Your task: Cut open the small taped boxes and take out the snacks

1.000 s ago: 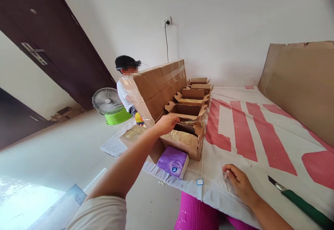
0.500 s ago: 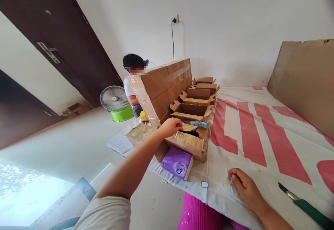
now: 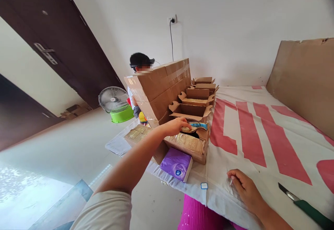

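My left hand [image 3: 177, 125] reaches over the nearest open cardboard box [image 3: 199, 156], its fingers closed on the box's tape-covered flap [image 3: 187, 129]. A dark gap shows inside the box, and a blue printed packet [image 3: 197, 125] is partly visible at its far side. My right hand [image 3: 244, 188] rests on the cloth with its fingers curled together; a small, clear, shiny bit shows by the fingertips, too faint to name. A purple tissue pack [image 3: 176, 164] lies against the front of the box. To the right of my right hand lies a green-handled knife [image 3: 300, 201].
Several open cardboard boxes [image 3: 194, 111] run back in a row beside a stack of taped boxes [image 3: 161, 84]. A co-worker [image 3: 141, 61] sits behind the stack near a fan [image 3: 113, 99]. A blue-edged label [image 3: 204, 186] lies on the red-and-white cloth [image 3: 221, 178].
My left hand has moved slightly right and the flap under it has shifted over the opening. My right hand has stayed in place. The co-worker has shifted right.
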`<state>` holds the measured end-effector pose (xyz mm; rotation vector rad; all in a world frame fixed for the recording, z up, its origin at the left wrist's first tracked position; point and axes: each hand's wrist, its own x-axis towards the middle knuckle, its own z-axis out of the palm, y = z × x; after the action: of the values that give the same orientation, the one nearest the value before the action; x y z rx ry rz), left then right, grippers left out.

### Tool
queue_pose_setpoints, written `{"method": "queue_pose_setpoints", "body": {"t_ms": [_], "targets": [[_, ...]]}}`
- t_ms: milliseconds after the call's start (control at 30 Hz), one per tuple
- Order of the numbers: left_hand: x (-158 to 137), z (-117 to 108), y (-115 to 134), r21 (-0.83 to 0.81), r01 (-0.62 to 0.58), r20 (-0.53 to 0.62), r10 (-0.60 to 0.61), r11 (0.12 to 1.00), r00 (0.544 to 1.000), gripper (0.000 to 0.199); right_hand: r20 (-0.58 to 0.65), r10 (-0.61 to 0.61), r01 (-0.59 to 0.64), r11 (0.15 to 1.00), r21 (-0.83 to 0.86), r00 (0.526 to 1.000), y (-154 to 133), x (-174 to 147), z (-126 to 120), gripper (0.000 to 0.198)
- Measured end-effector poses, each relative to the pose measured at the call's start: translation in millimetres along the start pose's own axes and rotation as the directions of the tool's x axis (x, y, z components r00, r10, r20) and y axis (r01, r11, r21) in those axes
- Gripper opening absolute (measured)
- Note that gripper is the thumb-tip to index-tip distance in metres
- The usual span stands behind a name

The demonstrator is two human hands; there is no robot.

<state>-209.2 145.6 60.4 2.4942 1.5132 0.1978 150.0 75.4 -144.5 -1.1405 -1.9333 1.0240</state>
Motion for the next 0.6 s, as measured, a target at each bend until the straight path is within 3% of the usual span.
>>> {"method": "queue_pose_setpoints", "body": {"t_ms": [233,400,600], "targets": [[6.6,-1.0,1.2,0.032,-0.054,0.014,0.054,0.998,0.998,0.062,0.020,0.002,-0.002,1.000,-0.003,1.000,0.8,-0.4,0.0,0.034],[13.7,-3.7,7.3,0.176,-0.047,0.058,0.037,0.983,0.998,0.052,0.019,-0.003,0.003,1.000,-0.008,1.000,-0.7,-0.5,-0.8,0.034],[13.7,-3.2,11.5,0.221,-0.030,0.047,0.021,0.975,0.999,0.043,0.018,-0.016,0.017,1.000,-0.014,1.000,-7.8,-0.1,-2.3,0.033]]}}
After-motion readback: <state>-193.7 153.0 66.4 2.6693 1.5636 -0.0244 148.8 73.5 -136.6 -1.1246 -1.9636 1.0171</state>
